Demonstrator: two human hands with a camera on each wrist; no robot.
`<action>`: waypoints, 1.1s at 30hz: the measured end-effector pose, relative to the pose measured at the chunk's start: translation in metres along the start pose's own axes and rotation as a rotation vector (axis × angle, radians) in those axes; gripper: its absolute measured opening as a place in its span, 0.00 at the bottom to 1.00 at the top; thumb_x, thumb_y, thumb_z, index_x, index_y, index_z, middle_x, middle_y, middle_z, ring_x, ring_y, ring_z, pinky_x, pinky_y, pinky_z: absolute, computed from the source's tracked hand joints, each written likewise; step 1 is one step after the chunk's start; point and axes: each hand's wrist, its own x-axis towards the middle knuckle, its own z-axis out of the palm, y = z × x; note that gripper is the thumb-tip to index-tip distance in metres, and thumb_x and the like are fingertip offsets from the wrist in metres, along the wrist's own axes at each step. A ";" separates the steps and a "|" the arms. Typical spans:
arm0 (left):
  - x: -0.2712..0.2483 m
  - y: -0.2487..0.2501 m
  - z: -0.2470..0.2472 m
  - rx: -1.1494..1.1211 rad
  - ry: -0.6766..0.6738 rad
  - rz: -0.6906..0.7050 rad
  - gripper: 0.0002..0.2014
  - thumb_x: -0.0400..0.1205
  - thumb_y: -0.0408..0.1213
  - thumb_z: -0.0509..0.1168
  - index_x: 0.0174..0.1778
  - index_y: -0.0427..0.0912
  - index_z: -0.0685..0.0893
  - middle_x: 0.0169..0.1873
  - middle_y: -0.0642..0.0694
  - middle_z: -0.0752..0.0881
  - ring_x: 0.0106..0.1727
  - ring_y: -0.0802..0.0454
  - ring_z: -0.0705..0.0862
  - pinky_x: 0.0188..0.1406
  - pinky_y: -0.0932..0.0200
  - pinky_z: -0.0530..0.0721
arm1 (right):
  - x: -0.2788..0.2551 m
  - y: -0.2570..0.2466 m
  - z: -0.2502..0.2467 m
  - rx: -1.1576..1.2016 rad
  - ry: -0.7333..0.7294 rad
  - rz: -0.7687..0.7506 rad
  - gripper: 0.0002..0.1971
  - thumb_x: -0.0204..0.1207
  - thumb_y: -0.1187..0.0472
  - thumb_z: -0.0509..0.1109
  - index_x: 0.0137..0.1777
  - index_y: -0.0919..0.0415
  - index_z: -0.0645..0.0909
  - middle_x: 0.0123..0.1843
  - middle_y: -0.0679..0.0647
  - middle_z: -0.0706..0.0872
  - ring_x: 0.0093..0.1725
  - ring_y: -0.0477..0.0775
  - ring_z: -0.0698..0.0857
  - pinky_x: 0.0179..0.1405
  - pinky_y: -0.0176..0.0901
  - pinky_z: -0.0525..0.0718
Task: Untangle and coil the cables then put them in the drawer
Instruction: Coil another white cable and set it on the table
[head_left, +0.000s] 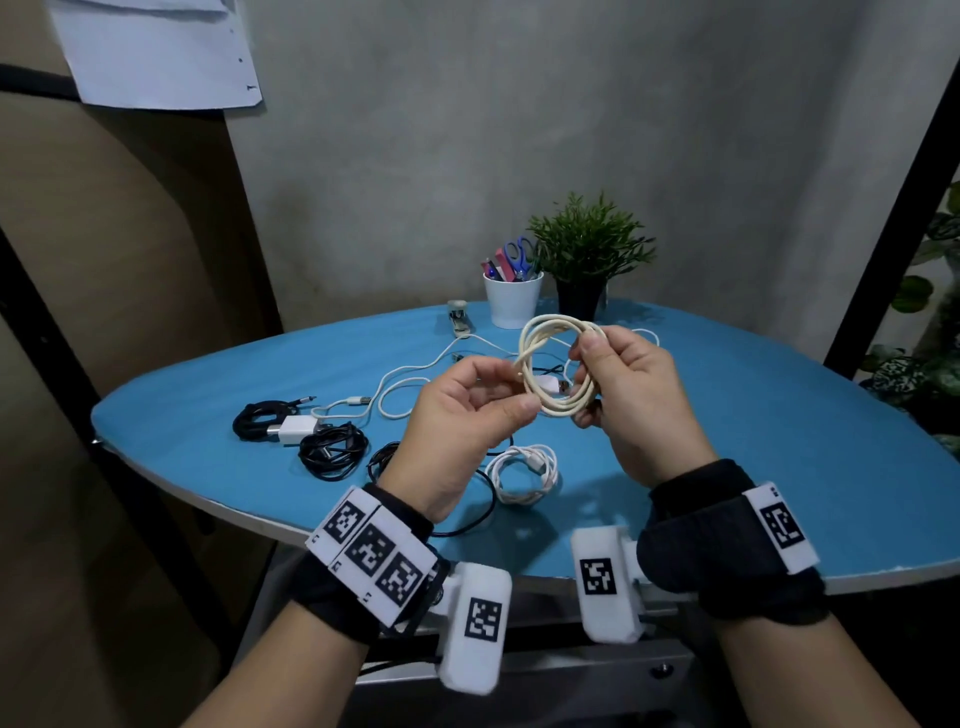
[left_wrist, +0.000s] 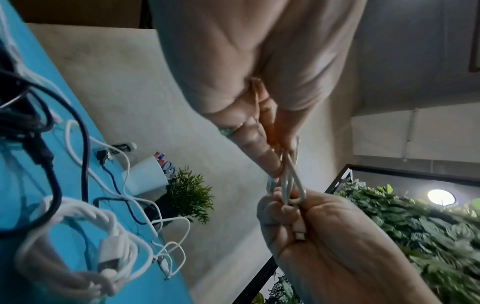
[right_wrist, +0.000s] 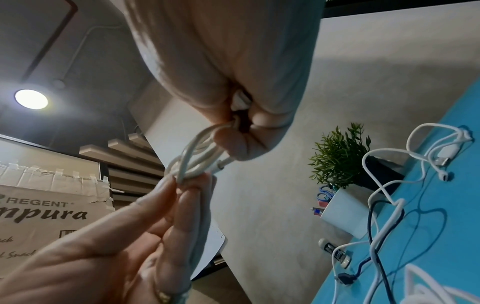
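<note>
Above the blue table (head_left: 727, 457) both hands hold a cream cable (head_left: 530, 364) wound into a small coil. My right hand (head_left: 589, 382) grips the coil's right side between thumb and fingers. My left hand (head_left: 519, 392) pinches the strands on the left. In the left wrist view the left hand (left_wrist: 281, 162) pinches the cable (left_wrist: 292, 176), and the right hand (left_wrist: 291, 203) holds its USB plug (left_wrist: 298, 232). In the right wrist view the right hand (right_wrist: 233, 131) clasps the coil (right_wrist: 192, 162) and the left fingertips (right_wrist: 182, 185) nip it below.
On the table lie a white coil (head_left: 524, 473), two black coils (head_left: 332, 449) beside a white charger plug (head_left: 298, 430), a loose white cable (head_left: 415, 376) and a loose black lead (head_left: 483, 512). A stapler (head_left: 460, 318), white pen cup (head_left: 511, 304) and potted plant (head_left: 587, 260) stand at the back.
</note>
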 end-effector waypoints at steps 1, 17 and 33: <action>0.000 -0.001 -0.001 0.000 -0.008 0.011 0.12 0.72 0.18 0.68 0.43 0.39 0.81 0.40 0.42 0.89 0.42 0.52 0.87 0.45 0.62 0.86 | 0.000 0.000 0.000 -0.002 -0.003 -0.001 0.14 0.84 0.60 0.59 0.37 0.58 0.78 0.26 0.53 0.75 0.20 0.48 0.73 0.19 0.38 0.74; -0.004 -0.008 0.002 -0.083 -0.067 -0.031 0.14 0.76 0.18 0.65 0.47 0.43 0.79 0.36 0.47 0.88 0.42 0.54 0.85 0.48 0.60 0.86 | -0.001 0.001 0.000 0.012 -0.095 0.054 0.09 0.83 0.62 0.61 0.43 0.59 0.81 0.28 0.54 0.75 0.21 0.46 0.76 0.18 0.36 0.77; 0.002 -0.002 0.000 0.164 -0.168 0.014 0.08 0.76 0.20 0.67 0.42 0.38 0.84 0.36 0.47 0.89 0.42 0.54 0.86 0.55 0.55 0.84 | 0.001 0.000 -0.004 -0.041 -0.129 0.176 0.15 0.84 0.60 0.58 0.36 0.58 0.77 0.22 0.49 0.77 0.22 0.46 0.70 0.21 0.36 0.67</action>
